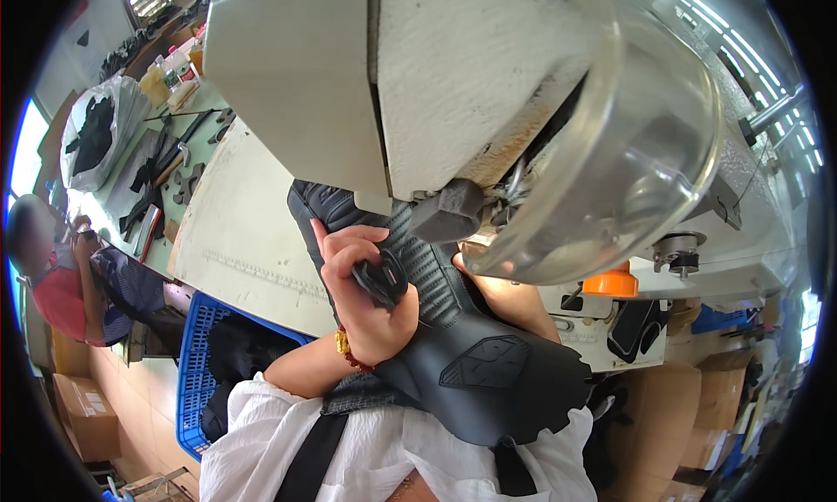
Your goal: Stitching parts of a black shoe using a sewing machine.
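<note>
A black leather boot upper [488, 371] with ribbed panels and a toothed edge lies across my lap and up onto the pale sewing table [253, 214]. Its far end runs beneath the head of a sewing machine [479, 75]. My left hand [370, 297] is closed around a small black tool [381, 277], perhaps thread snips, above the ribbed part. At the upper's right edge, my right hand [506, 301] grips it beside the needle area. The clear curved guard [645, 153] and machine parts partly hide those fingers.
A blue plastic basket [193, 371] with black pieces stands left of my lap. Tools and a white bag [131, 110] lie on the green table beyond. Another person [74, 284] sits at far left. An orange knob [610, 281] and a phone [629, 328] are at right.
</note>
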The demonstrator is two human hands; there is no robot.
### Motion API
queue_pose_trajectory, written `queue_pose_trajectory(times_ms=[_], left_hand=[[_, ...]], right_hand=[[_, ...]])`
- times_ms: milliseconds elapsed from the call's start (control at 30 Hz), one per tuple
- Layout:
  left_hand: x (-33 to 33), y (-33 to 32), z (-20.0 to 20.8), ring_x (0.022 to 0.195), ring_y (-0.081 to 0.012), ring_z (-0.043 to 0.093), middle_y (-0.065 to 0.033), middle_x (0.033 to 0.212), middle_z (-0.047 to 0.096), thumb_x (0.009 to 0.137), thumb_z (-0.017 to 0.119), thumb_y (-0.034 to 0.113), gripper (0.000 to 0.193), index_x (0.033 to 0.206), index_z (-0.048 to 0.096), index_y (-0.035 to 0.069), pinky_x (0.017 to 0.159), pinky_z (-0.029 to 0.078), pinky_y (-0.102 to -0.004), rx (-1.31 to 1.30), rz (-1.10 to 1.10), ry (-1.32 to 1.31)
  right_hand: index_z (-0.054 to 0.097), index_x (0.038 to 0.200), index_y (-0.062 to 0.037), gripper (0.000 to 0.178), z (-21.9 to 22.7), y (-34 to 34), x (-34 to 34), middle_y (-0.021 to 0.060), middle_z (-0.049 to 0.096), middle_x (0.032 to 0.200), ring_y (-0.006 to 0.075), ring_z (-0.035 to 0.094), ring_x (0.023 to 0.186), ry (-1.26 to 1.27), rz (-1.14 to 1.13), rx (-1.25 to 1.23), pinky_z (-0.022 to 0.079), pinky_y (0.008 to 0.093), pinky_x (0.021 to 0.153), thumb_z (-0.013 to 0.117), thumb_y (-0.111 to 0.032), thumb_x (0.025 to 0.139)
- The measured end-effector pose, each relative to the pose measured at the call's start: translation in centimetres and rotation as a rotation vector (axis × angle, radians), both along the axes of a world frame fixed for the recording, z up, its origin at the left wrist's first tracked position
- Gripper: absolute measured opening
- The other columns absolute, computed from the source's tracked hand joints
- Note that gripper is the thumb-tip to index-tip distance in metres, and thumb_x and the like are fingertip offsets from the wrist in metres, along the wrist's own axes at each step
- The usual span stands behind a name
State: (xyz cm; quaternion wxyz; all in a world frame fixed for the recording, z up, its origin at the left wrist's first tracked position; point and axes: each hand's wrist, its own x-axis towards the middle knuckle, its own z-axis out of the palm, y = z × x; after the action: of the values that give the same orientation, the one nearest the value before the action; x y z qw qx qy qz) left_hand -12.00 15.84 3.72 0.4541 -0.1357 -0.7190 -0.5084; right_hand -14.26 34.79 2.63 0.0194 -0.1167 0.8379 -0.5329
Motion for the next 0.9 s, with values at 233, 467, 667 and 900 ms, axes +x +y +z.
queue_pose_trajectory(times_ms=[233,467,667,900], left_hand=[[-0.8,-1.6,0.0,0.098,-0.0275,0.052,-0.0144,0.098,0.052,0.059,0.052,-0.002,0.047,0.103,0.038,0.005,0.11,0.004,-0.0601,-0.051,-0.02,-0.026],[-1.6,-3.9,1.5,0.09,-0.0256,0.048,-0.0124,0.095,0.046,0.059,0.048,-0.008,0.047,0.104,0.038,0.004,0.108,0.02,-0.051,-0.144,-0.167,-0.167],[-3.4,-6.2,1.0,0.082,-0.0209,0.043,-0.0095,0.093,0.043,0.062,0.049,-0.008,0.045,0.105,0.042,0.003,0.079,0.037,-0.0286,-0.293,-0.195,-0.15],[-4.3,-5.8,1.1,0.089,-0.0181,0.049,-0.0093,0.097,0.048,0.066,0.049,-0.009,0.043,0.108,0.042,0.002,0.084,0.04,-0.0272,-0.088,-0.262,-0.082]], right_hand=[[0.065,0.101,0.0003,0.019,-3.3,-1.1,-0.1,0.005,0.065,0.095,0.0124,0.058,0.089,-0.008,-0.018,-0.079,0.046,0.0269,0.079,0.064,-0.014,0.089],[0.065,0.106,0.0052,0.024,-3.8,-3.8,1.5,0.0024,0.064,0.104,0.0081,0.055,0.098,-0.011,-0.099,-0.3,0.043,0.0221,0.085,0.06,-0.015,0.094],[0.06,0.111,0.0046,0.02,-2.5,-5.6,1.8,-0.0008,0.06,0.097,0.004,0.051,0.084,0.006,-0.066,-0.373,0.042,0.0186,0.076,0.056,-0.007,0.095],[0.059,0.108,0.0055,0.02,-1.0,-6.4,2.3,-0.0018,0.058,0.089,0.004,0.049,0.08,0.056,-0.068,-0.442,0.041,0.0185,0.073,0.058,-0.008,0.094]])
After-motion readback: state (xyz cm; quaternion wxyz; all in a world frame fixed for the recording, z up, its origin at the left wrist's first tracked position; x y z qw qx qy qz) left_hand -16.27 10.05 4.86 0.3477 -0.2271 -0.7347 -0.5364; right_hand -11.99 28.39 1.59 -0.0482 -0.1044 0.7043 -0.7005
